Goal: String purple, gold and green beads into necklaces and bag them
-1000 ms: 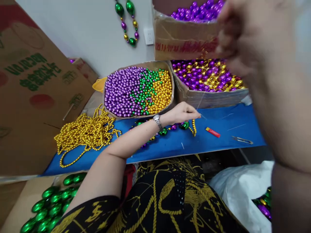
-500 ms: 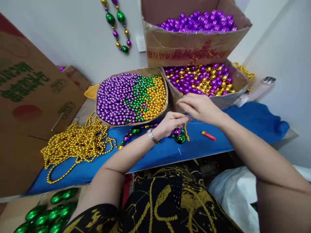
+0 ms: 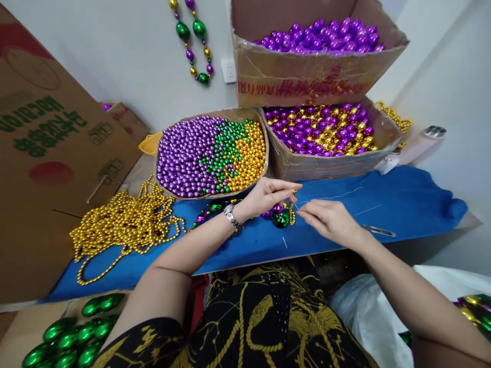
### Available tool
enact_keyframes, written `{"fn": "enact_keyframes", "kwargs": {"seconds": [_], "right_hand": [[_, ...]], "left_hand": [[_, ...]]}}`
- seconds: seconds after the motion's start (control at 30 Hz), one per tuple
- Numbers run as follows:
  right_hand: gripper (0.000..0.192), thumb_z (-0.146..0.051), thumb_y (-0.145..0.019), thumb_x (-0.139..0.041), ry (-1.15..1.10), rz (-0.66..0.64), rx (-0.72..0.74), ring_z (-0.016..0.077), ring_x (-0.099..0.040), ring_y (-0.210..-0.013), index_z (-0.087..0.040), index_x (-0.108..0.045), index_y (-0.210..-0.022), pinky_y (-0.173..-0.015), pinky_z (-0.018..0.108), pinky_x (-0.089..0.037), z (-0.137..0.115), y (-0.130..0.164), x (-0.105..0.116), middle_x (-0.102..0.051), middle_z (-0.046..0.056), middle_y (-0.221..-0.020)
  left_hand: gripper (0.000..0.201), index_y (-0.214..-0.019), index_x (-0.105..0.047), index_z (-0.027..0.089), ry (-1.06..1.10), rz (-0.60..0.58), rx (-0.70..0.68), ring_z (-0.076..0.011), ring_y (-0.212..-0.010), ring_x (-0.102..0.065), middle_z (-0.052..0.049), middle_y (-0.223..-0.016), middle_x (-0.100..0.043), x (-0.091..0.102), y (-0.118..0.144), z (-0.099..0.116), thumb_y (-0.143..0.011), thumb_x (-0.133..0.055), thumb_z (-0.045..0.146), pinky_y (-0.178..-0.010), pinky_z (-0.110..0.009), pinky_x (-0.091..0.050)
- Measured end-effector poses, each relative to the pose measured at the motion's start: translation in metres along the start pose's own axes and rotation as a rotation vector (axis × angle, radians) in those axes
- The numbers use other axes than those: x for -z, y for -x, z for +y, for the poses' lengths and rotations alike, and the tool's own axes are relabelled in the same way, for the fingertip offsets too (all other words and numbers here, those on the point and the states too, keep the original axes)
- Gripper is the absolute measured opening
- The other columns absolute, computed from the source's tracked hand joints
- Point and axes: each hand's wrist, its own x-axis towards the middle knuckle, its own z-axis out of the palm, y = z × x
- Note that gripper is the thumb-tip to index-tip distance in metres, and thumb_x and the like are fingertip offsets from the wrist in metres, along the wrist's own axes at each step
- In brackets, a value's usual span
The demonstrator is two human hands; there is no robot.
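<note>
1. While the left hand (image 3: pixel 268 197) pinches the thread (image 3: pixel 337 196) end at mid-frame, its fingers (image 3: pixel 289 187) are closed on it.
2. Just right, the right hand (image 3: pixel 330 221) has fingers pressed together low on the thread; stringing looks under way.
3. Below them lies the bead strand (image 3: pixel 282 217) on the blue worktop (image 3: pixel 406 197).
4. Next calls for a bead from the box of small beads (image 3: pixel 210 153) above.

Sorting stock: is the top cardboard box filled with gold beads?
No, the top cardboard box holds only purple beads.
</note>
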Motion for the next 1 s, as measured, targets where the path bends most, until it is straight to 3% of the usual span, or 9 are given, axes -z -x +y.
{"fn": "enact_keyframes", "kwargs": {"seconds": [0.1, 0.23, 0.33, 0.4, 0.5, 0.6, 0.77, 0.9, 1.0], "right_hand": [[0.029, -0.038, -0.098, -0.046, -0.143, 0.037, -0.086, 0.0130, -0.062, -0.073, -0.021, -0.065, -0.086, -0.067, 0.025, -0.046, 0.007, -0.001, 0.000, -0.067, 0.003, -0.080], [0.030, -0.039, -0.098, -0.043, -0.330, 0.206, -0.261, 0.0126, -0.062, -0.074, -0.022, -0.062, -0.114, -0.066, 0.027, -0.050, 0.019, -0.007, -0.004, -0.067, 0.007, -0.103], [0.041, -0.040, -0.096, -0.047, -0.531, 0.102, -0.318, 0.0085, -0.059, -0.061, -0.024, -0.052, -0.134, -0.058, 0.026, -0.051, 0.027, -0.013, -0.013, -0.064, 0.008, -0.114], [0.045, -0.040, -0.095, -0.048, -0.626, 0.046, -0.334, 0.0078, -0.060, -0.061, -0.024, -0.049, -0.137, -0.060, 0.027, -0.053, 0.031, -0.017, -0.019, -0.063, 0.009, -0.120], [0.043, -0.042, -0.094, -0.051, -0.687, 0.262, -0.397, 0.0083, -0.060, -0.064, -0.023, -0.052, -0.133, -0.063, 0.027, -0.053, 0.029, -0.019, -0.027, -0.064, 0.009, -0.119], [0.038, -0.046, -0.093, -0.053, -0.685, 0.506, -0.435, 0.0113, -0.062, -0.074, -0.022, -0.057, -0.122, -0.070, 0.027, -0.053, 0.020, -0.019, -0.031, -0.068, 0.006, -0.105], [0.042, -0.055, -0.094, -0.048, -0.801, 0.211, -0.407, 0.0136, -0.061, -0.074, -0.018, -0.067, -0.099, -0.070, 0.028, -0.050, 0.009, -0.019, -0.032, -0.066, 0.003, -0.081], [0.046, -0.058, -0.085, -0.061, -1.133, 0.006, -0.500, 0.0102, -0.057, -0.057, -0.019, -0.063, -0.108, -0.056, 0.023, -0.045, 0.010, -0.024, -0.030, -0.062, -0.001, -0.069], [0.053, -0.066, -0.082, -0.059, -1.180, -0.182, -0.409, 0.0118, -0.059, -0.055, -0.017, -0.063, -0.103, -0.055, 0.024, -0.046, 0.012, -0.029, -0.026, -0.063, 0.000, -0.065]], "left_hand": [[0.034, -0.115, -0.072, 0.021, -0.096, 0.000, -0.085, -0.0093, -0.067, -0.060, -0.005, -0.082, -0.075, -0.002, 0.003, 0.007, -0.086, -0.063, 0.035, -0.065, -0.022, -0.048], [0.032, -0.111, -0.073, 0.019, 0.150, -0.021, 0.021, -0.0079, -0.059, -0.056, -0.003, -0.073, -0.071, -0.007, 0.004, 0.003, -0.083, -0.066, 0.032, -0.059, -0.021, -0.045], [0.033, -0.109, -0.074, 0.017, 0.372, -0.076, 0.182, -0.0065, -0.055, -0.053, -0.003, -0.069, -0.068, -0.010, 0.005, -0.006, -0.078, -0.070, 0.029, -0.053, -0.020, -0.040], [0.045, -0.120, -0.069, 0.018, 0.459, -0.099, 0.217, -0.0081, -0.058, -0.057, -0.003, -0.068, -0.066, -0.011, 0.007, -0.012, -0.076, -0.071, 0.028, -0.055, -0.021, -0.042], [0.075, -0.147, -0.041, 0.025, 0.440, -0.111, 0.148, -0.0097, -0.057, -0.057, 0.000, -0.068, -0.065, -0.010, 0.010, -0.017, -0.078, -0.069, 0.031, -0.053, -0.021, -0.041], [0.085, -0.155, -0.018, 0.029, 0.292, -0.117, 0.022, -0.0101, -0.055, -0.056, -0.001, -0.073, -0.067, -0.007, 0.013, -0.013, -0.084, -0.064, 0.034, -0.051, -0.022, -0.041], [0.063, -0.151, -0.030, 0.025, -0.136, -0.081, -0.193, -0.0120, -0.057, -0.057, -0.004, -0.080, -0.070, 0.000, 0.013, -0.006, -0.093, -0.052, 0.035, -0.057, -0.025, -0.049], [0.058, -0.149, -0.030, 0.024, -0.568, 0.139, -0.570, -0.0140, -0.070, -0.062, -0.003, -0.082, -0.070, 0.004, 0.005, -0.019, -0.094, -0.046, 0.026, -0.071, -0.028, -0.053], [0.059, -0.149, -0.030, 0.025, -0.793, 0.217, -0.740, -0.0138, -0.069, -0.061, 0.000, -0.077, -0.068, 0.005, 0.001, -0.028, -0.092, -0.046, 0.020, -0.072, -0.029, -0.052]]}}
